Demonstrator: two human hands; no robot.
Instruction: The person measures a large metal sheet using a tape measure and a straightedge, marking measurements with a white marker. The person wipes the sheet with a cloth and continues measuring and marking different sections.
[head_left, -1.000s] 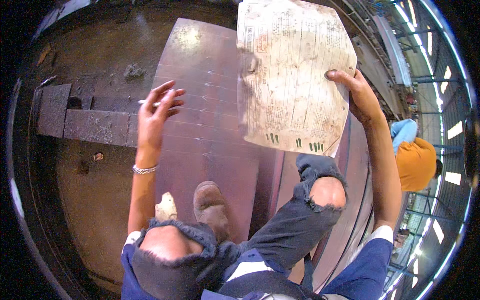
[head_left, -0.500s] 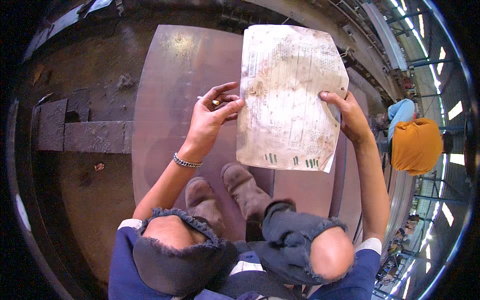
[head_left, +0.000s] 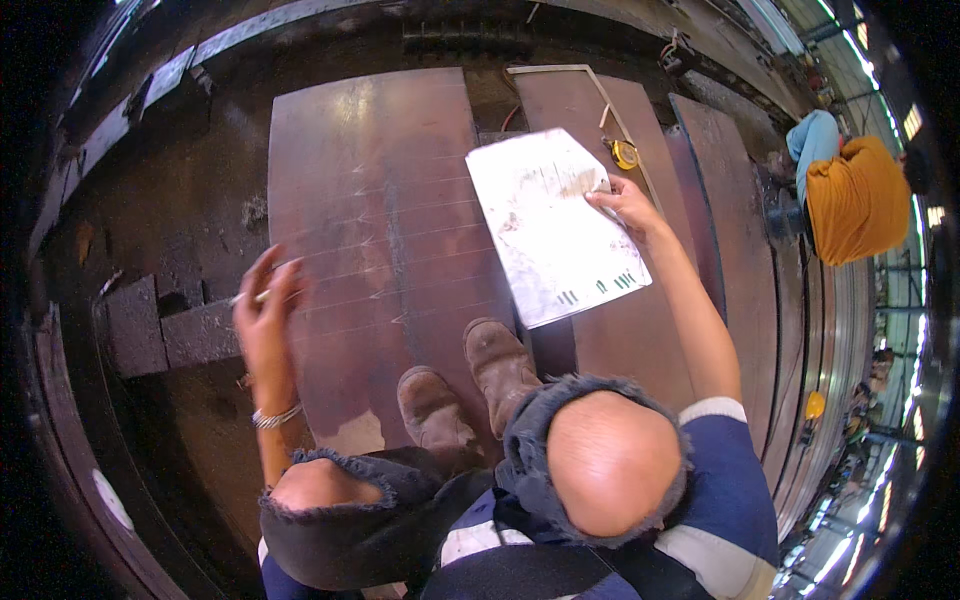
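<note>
Gripping a stained paper sheet [head_left: 556, 238] over the steel plate [head_left: 380, 200], right hand [head_left: 622, 203]; left hand [head_left: 265, 318] pinches a marker stick [head_left: 250, 297] at the plate's left edge.

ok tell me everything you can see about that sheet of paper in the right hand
The sheet of paper is a large whitish rectangle, worn and smudged with brownish stains, with faint printing and a few short dark green marks near its lower right corner. It looks creased but flat, held tilted above the rust-brown steel plates. The right hand grips its right edge, thumb on top; nothing else touches it. Its lower corner hangs near the worn boots. A yellow tape measure lies just beyond its upper right corner.
</note>
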